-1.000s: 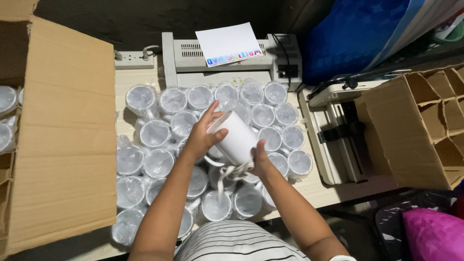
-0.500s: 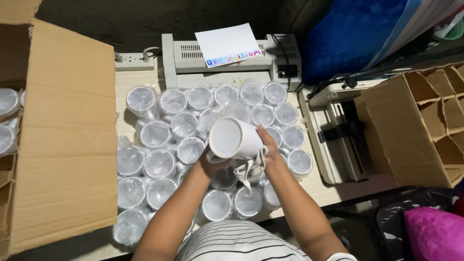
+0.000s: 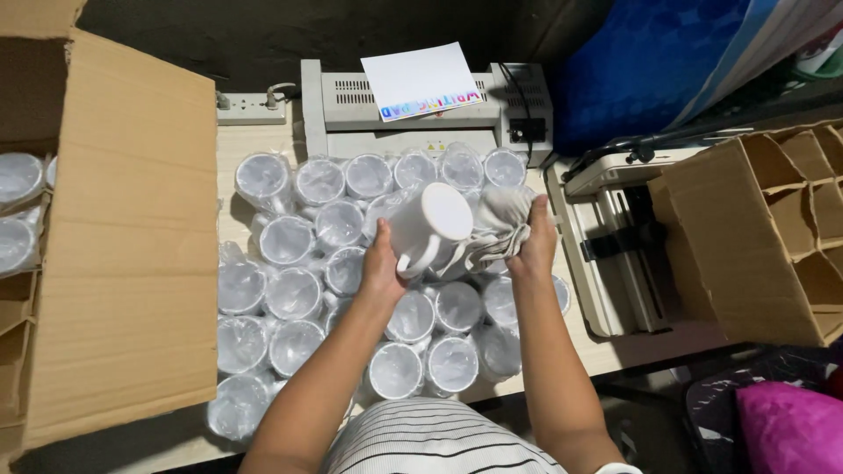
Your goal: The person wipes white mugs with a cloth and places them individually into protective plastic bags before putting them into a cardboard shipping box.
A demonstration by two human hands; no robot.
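With the left hand (image 3: 384,263) gripping the bare white mug (image 3: 428,226) above the wrapped mugs (image 3: 290,294), keep the mug level while the right hand (image 3: 531,241), closed on the crumpled plastic wrap (image 3: 500,230), draws it clear.

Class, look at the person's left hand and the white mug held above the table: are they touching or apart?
Touching. The head view shows the left hand with its fingers wrapped against the side of the white mug, beside the handle, no gap between them.
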